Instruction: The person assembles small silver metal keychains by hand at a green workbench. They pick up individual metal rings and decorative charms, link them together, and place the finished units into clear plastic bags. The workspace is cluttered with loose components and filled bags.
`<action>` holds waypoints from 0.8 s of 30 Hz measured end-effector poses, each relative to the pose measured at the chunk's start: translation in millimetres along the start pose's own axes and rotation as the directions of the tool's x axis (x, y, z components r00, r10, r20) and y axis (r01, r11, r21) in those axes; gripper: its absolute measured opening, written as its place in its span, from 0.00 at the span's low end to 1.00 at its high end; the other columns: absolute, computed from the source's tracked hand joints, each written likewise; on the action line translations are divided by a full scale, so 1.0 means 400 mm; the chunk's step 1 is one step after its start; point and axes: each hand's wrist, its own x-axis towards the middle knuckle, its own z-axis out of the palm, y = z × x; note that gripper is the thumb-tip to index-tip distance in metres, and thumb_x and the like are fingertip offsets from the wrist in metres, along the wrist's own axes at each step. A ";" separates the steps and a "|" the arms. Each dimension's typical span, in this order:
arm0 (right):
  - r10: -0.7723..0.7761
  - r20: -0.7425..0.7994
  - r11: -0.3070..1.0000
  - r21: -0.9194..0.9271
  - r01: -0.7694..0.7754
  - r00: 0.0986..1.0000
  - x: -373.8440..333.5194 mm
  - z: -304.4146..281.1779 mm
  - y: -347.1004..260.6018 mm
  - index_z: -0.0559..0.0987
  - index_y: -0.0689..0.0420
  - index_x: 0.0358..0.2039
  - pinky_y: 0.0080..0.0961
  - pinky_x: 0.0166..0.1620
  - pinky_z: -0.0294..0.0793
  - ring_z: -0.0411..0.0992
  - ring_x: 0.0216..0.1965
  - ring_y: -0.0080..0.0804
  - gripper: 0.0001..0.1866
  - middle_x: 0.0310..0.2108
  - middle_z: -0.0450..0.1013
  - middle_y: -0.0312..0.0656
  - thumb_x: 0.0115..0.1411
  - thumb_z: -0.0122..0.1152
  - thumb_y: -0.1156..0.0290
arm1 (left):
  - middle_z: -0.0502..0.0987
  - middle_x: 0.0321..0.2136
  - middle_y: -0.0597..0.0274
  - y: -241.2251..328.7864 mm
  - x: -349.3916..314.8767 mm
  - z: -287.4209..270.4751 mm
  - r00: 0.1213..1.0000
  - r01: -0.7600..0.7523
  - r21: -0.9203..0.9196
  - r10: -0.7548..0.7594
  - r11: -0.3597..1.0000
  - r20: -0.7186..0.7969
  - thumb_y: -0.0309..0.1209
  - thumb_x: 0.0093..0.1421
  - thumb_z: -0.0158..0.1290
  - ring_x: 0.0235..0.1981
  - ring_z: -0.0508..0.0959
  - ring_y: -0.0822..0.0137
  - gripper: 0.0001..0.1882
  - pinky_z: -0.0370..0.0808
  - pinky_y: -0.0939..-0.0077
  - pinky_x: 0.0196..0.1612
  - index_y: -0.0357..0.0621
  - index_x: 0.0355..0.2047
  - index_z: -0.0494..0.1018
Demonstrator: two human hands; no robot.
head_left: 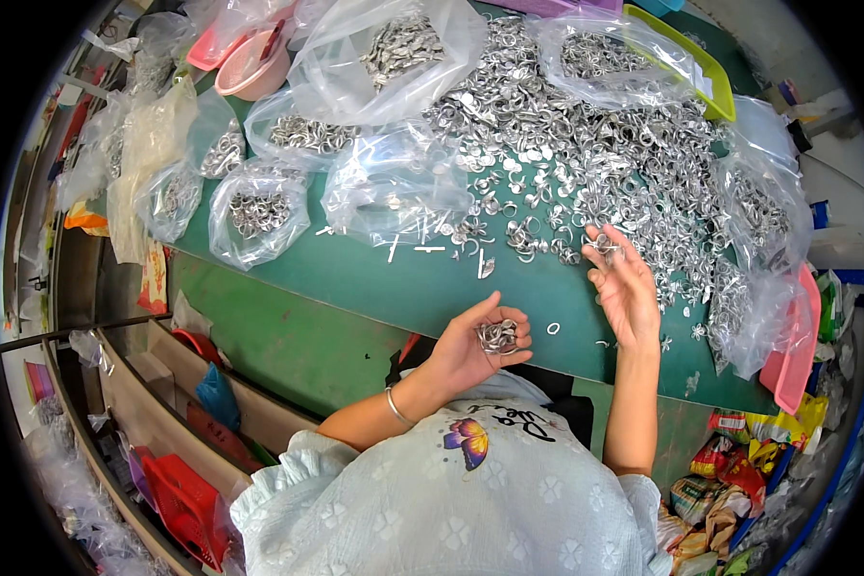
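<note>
My left hand is cupped palm up near the table's front edge, its fingers curled round a small heap of silver-coloured metal rings. To its right, my right hand is raised at the near side of a large loose pile of similar metal rings. Its fingertips are closed on a metal ring; whether there is more than one is hard to tell against the pile. A single pale ring lies on the green table between my hands.
Clear plastic bags of metal pieces line the table's left and back. Another bag stands at the right, by a pink tray. A green tray and pink bowl sit at the back. Red baskets stand lower left.
</note>
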 end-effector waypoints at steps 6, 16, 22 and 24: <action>-0.189 0.338 0.629 -0.679 0.378 0.922 -0.029 -0.017 0.019 0.65 0.63 0.49 0.17 0.31 0.69 0.70 0.31 0.24 0.17 0.46 0.68 0.46 0.58 0.46 0.78 | 0.70 0.38 0.57 -0.002 -0.005 0.012 0.995 -0.027 0.036 0.030 0.999 -0.094 0.33 0.61 0.41 0.41 0.73 0.61 0.12 0.76 0.70 0.38 0.37 0.37 0.69; -0.271 0.224 0.682 -0.642 0.351 0.936 -0.043 0.002 0.052 0.75 0.64 0.37 0.16 0.26 0.69 0.69 0.23 0.20 0.10 0.32 0.73 0.41 0.54 0.49 0.84 | 0.70 0.40 0.61 -0.003 -0.017 0.014 0.990 -0.087 0.159 0.103 0.983 -0.096 0.23 0.56 0.47 0.34 0.69 0.71 0.18 0.67 0.85 0.26 0.38 0.49 0.64; -0.390 0.181 0.289 -0.907 0.307 0.903 -0.039 -0.001 0.036 0.76 0.64 0.30 0.17 0.22 0.65 0.67 0.19 0.21 0.06 0.28 0.71 0.41 0.53 0.51 0.83 | 0.72 0.34 0.62 -0.004 -0.013 -0.014 0.990 -0.076 0.140 0.091 0.987 -0.105 0.26 0.57 0.48 0.33 0.71 0.72 0.14 0.69 0.85 0.26 0.39 0.44 0.67; -0.457 0.291 0.081 -0.927 0.365 0.840 -0.021 -0.042 0.044 0.76 0.64 0.32 0.14 0.21 0.63 0.65 0.19 0.18 0.07 0.28 0.70 0.40 0.54 0.50 0.83 | 0.72 0.35 0.62 -0.009 -0.019 -0.010 0.982 -0.084 0.174 0.110 0.981 -0.151 0.26 0.57 0.48 0.35 0.72 0.71 0.14 0.72 0.84 0.29 0.39 0.44 0.68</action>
